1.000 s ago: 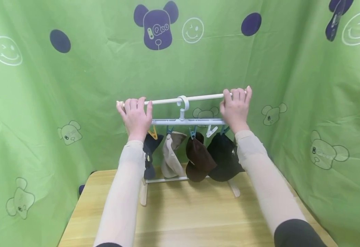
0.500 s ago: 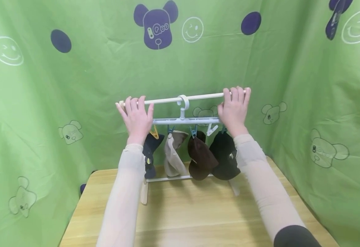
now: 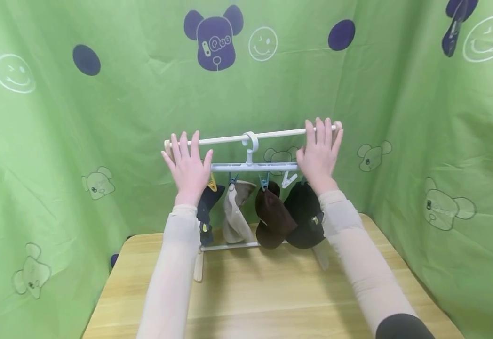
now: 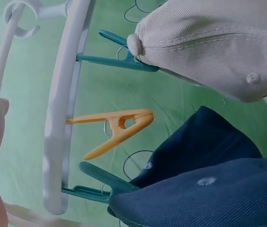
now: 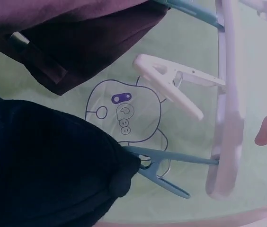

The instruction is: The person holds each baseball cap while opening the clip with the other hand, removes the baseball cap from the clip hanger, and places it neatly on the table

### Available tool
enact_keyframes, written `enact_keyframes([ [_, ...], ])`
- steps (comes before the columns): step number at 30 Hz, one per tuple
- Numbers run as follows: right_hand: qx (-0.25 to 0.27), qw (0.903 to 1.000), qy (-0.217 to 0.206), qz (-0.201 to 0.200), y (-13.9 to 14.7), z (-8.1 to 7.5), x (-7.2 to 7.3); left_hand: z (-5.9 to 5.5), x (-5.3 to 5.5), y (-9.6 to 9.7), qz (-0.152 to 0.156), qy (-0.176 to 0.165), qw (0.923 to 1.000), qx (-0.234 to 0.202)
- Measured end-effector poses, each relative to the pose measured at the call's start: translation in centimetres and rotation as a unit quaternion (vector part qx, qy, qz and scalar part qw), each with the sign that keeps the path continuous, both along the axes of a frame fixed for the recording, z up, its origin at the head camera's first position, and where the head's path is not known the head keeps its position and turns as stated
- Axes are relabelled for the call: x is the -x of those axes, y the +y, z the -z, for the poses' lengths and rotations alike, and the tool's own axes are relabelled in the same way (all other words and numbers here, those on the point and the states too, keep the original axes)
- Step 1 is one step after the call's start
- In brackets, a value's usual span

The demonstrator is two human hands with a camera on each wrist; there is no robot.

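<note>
Presently: hanger (image 3: 252, 167) on rod (image 3: 280, 133), four caps (image 3: 274, 214) clipped beneath; left hand (image 3: 188, 173) and right hand (image 3: 319, 159) over rod near its ends, each grip apart.

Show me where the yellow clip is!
In the head view, the yellow clip hangs at left on the hanger, between the left hand and the beige cap.

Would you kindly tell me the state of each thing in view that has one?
Hanger: hooked over the rod
Navy cap: clipped, hanging
Beige cap: clipped, hanging
Brown cap: clipped, hanging
Black cap: clipped, hanging
Yellow clip: holding nothing
White clip: holding nothing
Left hand: fingers straight, at the rod
Right hand: fingers straight, at the rod
</note>
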State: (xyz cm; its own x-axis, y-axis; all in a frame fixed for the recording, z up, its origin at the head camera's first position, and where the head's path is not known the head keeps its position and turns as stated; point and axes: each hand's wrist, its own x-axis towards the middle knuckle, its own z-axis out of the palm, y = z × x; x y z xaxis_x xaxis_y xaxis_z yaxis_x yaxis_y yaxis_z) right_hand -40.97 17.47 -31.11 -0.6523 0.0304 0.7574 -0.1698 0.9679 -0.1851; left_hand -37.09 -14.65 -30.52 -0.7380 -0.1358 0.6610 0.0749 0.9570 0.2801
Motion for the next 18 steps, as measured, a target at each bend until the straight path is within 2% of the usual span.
enact_keyframes([
  [9,0.0,0.9994,-0.033,-0.007,0.0,0.2,-0.9,0.5,-1.7,0.1,0.01,-0.019,0.9997,-0.013],
  [13,0.004,0.9992,-0.039,-0.007,-0.1,0.7,-1.4,0.9,-2.4,0.3,0.034,-0.014,0.9985,-0.04],
  [18,0.009,0.9995,-0.022,-0.018,-0.5,1.6,-2.0,2.0,-3.4,0.5,0.053,0.001,0.996,-0.071],
])
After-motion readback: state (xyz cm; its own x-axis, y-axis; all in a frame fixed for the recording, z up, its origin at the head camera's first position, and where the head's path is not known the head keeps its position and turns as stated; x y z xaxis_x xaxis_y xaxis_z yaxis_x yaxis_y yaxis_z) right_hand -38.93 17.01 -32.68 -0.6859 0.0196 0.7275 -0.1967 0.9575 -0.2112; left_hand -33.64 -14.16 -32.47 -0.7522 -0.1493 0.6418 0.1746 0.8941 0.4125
